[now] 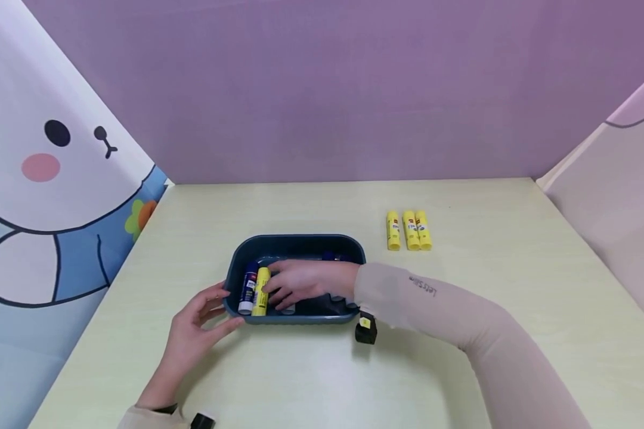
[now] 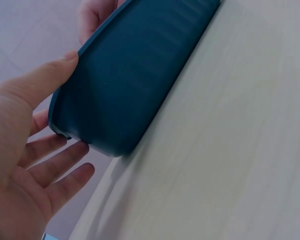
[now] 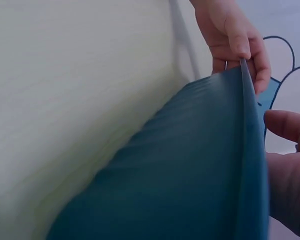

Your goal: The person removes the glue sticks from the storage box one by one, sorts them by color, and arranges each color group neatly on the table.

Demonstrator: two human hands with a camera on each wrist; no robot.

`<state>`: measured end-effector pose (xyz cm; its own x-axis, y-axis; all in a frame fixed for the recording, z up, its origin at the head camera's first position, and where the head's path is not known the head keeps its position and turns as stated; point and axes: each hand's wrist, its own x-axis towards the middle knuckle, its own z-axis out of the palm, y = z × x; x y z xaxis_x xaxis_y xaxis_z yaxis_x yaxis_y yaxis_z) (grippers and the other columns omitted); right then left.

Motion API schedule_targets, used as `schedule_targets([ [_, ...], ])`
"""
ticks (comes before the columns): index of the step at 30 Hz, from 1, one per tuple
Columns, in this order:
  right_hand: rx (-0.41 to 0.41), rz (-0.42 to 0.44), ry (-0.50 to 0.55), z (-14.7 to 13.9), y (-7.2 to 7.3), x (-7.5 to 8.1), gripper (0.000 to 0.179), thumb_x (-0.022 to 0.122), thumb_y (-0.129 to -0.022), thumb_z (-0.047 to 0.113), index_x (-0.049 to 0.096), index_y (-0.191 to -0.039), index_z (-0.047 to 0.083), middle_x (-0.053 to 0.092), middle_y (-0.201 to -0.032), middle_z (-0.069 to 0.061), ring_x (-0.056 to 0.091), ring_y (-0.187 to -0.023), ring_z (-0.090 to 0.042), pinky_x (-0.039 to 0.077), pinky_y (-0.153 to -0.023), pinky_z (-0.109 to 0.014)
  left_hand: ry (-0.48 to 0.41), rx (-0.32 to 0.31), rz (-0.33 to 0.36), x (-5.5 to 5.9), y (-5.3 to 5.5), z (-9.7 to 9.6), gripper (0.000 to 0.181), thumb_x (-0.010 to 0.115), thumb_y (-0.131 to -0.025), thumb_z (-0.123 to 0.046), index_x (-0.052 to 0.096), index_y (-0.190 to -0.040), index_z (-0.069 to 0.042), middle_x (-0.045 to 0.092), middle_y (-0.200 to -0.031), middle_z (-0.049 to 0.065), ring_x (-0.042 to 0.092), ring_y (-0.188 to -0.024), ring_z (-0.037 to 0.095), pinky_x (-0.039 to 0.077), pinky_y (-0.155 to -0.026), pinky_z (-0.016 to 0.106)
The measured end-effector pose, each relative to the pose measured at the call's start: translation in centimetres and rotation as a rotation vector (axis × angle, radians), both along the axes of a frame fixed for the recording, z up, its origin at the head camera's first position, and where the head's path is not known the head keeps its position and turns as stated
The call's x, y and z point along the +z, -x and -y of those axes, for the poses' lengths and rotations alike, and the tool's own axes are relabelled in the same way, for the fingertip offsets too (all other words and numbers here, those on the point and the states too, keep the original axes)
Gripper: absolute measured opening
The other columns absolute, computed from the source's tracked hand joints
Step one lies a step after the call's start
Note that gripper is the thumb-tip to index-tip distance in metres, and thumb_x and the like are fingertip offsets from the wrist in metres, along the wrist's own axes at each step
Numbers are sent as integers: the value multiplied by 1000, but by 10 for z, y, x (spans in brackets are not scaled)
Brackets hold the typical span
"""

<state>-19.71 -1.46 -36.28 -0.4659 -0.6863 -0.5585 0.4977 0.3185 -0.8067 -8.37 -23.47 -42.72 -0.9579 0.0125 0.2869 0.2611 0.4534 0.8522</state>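
Note:
A dark teal plastic basket (image 1: 300,320) stands on the table with glue sticks lying in it. At its left end are a blue-and-white glue stick (image 1: 248,289) and a yellow glue stick (image 1: 261,292), side by side. My right hand (image 1: 300,283) reaches inside, its spread fingers at the yellow stick's right edge; in the right wrist view the basket wall hides most of it. More blue-capped sticks (image 1: 329,256) lie partly hidden behind that wrist. My left hand (image 1: 198,322) holds the basket's near left corner, thumb (image 2: 65,65) at the rim and fingers against the outside.
Three yellow glue sticks (image 1: 410,230) lie on the pale table (image 1: 488,238), behind and right of the basket. A purple backdrop (image 1: 322,89) rises at the table's far edge. A cartoon-printed sheet (image 1: 32,238) hangs along the left side.

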Motion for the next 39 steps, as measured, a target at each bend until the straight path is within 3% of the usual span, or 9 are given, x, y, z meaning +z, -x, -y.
schedule_targets([
  [6,-1,-2,-14,4,5,-5,74,54,-100,3,10,-159,9,47,-140,-25,54,-121,-41,48,-102,-51,-5,-3,-13,0,-1,0,49,83,-75,8,59,-118,4,57,-135,20,62,-106,0,54,-87,16],
  [11,24,-9,-47,8,6,-12,77,56,-100,2,9,-159,12,61,-116,-20,62,-104,-34,54,-95,-46,-6,0,-8,0,-1,0,48,82,-76,7,59,-118,4,57,-135,20,61,-106,0,53,-87,16],
  [15,13,-25,-52,10,6,-18,72,59,-97,2,17,-155,13,62,-100,-18,64,-87,-30,59,-80,-39,1,3,3,0,-1,-1,48,82,-77,5,59,-119,3,56,-136,19,60,-106,-2,53,-87,16],
  [24,-22,-95,26,8,7,-18,58,61,-96,0,25,-140,14,59,-107,-20,67,-87,-33,58,-88,-45,-2,-10,-12,0,-1,-1,48,82,-77,6,59,-119,4,56,-135,20,61,-107,-1,53,-87,15],
  [31,-63,-169,67,12,5,-17,46,64,-97,5,29,-127,14,62,-105,-21,69,-83,-34,61,-81,-45,3,-9,-20,2,-2,-1,48,83,-76,7,60,-118,3,57,-135,20,60,-106,-3,53,-87,15],
  [39,-115,-310,17,18,-2,-15,43,67,-95,5,33,-119,14,64,-95,-16,71,-77,-35,62,-73,-42,8,-9,-21,2,-1,0,48,83,-77,5,60,-119,0,57,-135,19,59,-106,-5,53,-87,15],
])
